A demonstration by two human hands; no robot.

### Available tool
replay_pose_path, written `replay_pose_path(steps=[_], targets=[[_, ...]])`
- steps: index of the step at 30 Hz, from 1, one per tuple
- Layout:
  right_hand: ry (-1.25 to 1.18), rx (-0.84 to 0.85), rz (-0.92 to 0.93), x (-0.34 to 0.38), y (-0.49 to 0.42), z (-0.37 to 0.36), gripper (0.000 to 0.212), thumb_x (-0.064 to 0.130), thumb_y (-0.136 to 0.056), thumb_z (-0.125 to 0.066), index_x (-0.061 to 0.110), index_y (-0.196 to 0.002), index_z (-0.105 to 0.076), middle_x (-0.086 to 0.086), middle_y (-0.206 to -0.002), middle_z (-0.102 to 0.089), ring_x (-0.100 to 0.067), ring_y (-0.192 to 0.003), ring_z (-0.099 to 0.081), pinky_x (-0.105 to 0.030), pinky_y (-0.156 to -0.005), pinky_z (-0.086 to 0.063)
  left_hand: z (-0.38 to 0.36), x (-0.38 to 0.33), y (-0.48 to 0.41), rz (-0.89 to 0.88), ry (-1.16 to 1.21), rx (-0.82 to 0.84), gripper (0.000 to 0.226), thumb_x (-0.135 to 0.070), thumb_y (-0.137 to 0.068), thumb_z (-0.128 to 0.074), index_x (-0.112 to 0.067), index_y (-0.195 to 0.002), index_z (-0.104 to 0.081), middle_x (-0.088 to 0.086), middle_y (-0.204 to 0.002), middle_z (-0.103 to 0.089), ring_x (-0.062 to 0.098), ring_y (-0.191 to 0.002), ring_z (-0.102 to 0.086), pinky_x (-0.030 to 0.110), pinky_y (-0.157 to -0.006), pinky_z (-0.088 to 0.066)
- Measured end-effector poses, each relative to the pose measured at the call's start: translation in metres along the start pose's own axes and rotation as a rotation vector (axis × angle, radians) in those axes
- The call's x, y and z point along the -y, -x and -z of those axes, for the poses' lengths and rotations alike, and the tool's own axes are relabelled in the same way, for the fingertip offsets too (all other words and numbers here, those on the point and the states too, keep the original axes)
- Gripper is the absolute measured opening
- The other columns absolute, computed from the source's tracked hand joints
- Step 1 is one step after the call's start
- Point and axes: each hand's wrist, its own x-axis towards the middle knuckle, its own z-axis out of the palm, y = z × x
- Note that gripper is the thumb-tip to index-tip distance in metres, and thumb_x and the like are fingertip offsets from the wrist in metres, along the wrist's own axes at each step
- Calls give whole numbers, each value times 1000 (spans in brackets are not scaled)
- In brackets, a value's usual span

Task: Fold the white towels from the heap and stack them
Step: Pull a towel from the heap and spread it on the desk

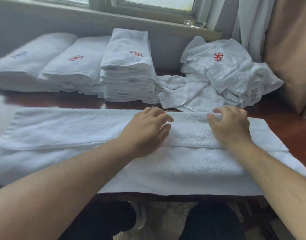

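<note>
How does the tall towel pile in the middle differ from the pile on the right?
The middle stack is neatly folded, edges squared; the right heap is crumpled and loose. The stack stands tall and narrow; the heap sprawls wide. Both are white towels showing a red emblem on top.

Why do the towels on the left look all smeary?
Head view: the far-left folded stacks are smeared by motion blur; the middle stack and the heap look sharper; the light is soft daylight from the window.
</note>
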Motion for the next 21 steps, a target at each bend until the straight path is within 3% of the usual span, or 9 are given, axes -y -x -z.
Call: replay_pose_path(steps=[3,6,8,11,14,16,18,21], targets=[[-168,136,206,64,26,-21,44,51,-93,-53,18,-118,-69,-5,-128,-63,-31,-126,-45,-39,-104,-34,30,35,34,134,-103,-53,32,-29,-102,-45,-29,-131,-59,-8,-137,-54,17,-124,-44,36,-105,-36],[-249,255,385,121,47,-33,44,47,-93,-58,16,-121,-69,-5,-133,-60,-26,-130,-45,-36,-107,-33,66,84,77,507,-191,-136,39,-29,-101,-43,-27,-139,-53,0,-144,-50,25,-130,-41,40,-109,-33],[-261,308,513,154,58,-39,48,51,-93,-54,17,-125,-67,-4,-138,-57,-23,-133,-44,-37,-110,-32,82,113,104,751,-267,-41,49,-40,-102,-36,-26,-148,-41,6,-154,-39,31,-139,-33,42,-114,-25],[-210,471,657,197,68,-53,59,61,-97,-44,29,-145,-51,-1,-161,-35,-22,-152,-20,-41,-123,-15,90,141,131,842,-335,118,62,-56,-102,-23,-28,-157,-22,7,-167,-14,28,-152,-12,47,-120,-11],[-43,621,702,214,66,-68,70,72,-96,-21,40,-159,-20,4,-170,-3,-21,-156,6,-45,-124,2,93,162,136,804,-328,133,64,-59,-101,-18,-32,-159,-14,3,-169,-1,21,-155,3,48,-122,-6],[6,626,706,214,62,-74,74,76,-93,-12,42,-159,-9,6,-170,4,-20,-156,10,-45,-124,5,95,174,130,773,-343,121,62,-58,-102,-20,-32,-158,-18,2,-169,-5,20,-155,0,46,-122,-8],[27,622,698,214,59,-78,75,76,-92,-9,43,-159,-5,6,-170,6,-21,-156,11,-45,-124,5,95,181,122,719,-301,17,55,-50,-104,-26,-30,-155,-32,2,-165,-22,20,-153,-16,42,-121,-17],[14,597,689,216,58,-80,72,74,-95,-11,42,-160,-8,6,-170,1,-21,-156,6,-45,-124,1,99,185,116,687,31,-390,36,-27,-104,-43,-21,-133,-63,2,-139,-60,19,-130,-50,30,-107,-36]])
